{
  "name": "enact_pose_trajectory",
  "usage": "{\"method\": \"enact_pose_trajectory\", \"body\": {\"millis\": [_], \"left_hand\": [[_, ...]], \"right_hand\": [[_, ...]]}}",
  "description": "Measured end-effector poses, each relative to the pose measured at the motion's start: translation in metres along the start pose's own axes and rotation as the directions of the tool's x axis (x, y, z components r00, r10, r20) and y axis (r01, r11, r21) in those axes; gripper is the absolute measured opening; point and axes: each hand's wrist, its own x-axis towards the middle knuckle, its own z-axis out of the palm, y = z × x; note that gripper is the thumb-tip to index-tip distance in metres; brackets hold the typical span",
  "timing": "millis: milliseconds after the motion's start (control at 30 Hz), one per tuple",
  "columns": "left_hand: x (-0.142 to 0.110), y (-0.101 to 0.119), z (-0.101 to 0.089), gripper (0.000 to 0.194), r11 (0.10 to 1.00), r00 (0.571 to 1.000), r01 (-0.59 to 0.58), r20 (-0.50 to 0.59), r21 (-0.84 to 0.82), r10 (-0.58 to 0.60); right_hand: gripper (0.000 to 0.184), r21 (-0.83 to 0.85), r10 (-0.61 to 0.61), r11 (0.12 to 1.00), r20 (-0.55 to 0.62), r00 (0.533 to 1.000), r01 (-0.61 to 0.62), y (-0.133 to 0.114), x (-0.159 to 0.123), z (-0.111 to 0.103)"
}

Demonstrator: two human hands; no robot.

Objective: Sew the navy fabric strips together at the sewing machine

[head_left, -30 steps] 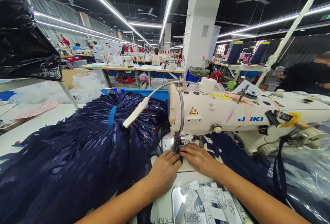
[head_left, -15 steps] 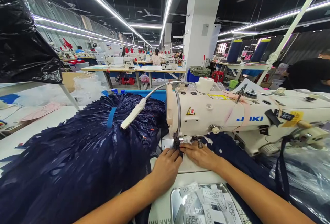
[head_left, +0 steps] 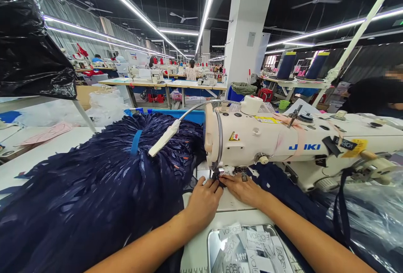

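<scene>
Dark cloth (head_left: 221, 184) lies under the machine's (head_left: 252, 134) left end; the left hand (head_left: 202, 204) and right hand (head_left: 244, 190) touch it, fingers bent, close together, grip unclear; a navy heap (head_left: 119, 197) lies left; a tray (head_left: 214, 241) of labels (head_left: 258, 237) sits nearer.

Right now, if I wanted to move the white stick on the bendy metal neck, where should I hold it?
Probably around the middle of the white stick, from above left: it's slim, slants down leftward with its upper side uncovered, and the sewing machine stands to its right.
</scene>
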Motion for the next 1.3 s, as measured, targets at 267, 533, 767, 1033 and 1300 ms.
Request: {"method": "enact_pose_trajectory", "body": {"millis": [267,533,767,1033,1300], "left_hand": [[0.001,-0.001,0.003,0.02,0.999,0.997,0.021,-0.073,-0.032,-0.023],[-0.011,-0.011,-0.006,0.03,0.975,0.996,-0.04,-0.084,-0.216,0.022],[-0.01,-0.034,-0.018,0.034,0.961,0.999,0.033,-0.004,-0.274,-0.036],[-0.007,-0.026,-0.015,0.036,0.973,0.997,0.065,0.044,-0.223,-0.057],[-0.01,-0.024,-0.014,0.043,0.968,0.997,0.07,0.056,-0.241,-0.058]], "right_hand": [[0.034,-0.066,0.051,0.997,0.057,0.997,-0.048,-0.001,0.001,0.002],[0.031,-0.067,0.085,0.994,0.013,0.996,-0.084,-0.006,0.001,-0.001],[0.022,0.047,0.118,0.992,0.017,0.993,-0.118,-0.021,0.003,-0.006],[0.025,0.27,0.2,0.945,-0.036,0.979,-0.183,-0.014,0.001,0.002],[0.026,0.236,0.122,0.965,-0.036,0.992,-0.11,-0.011,-0.004,0.001]]}}
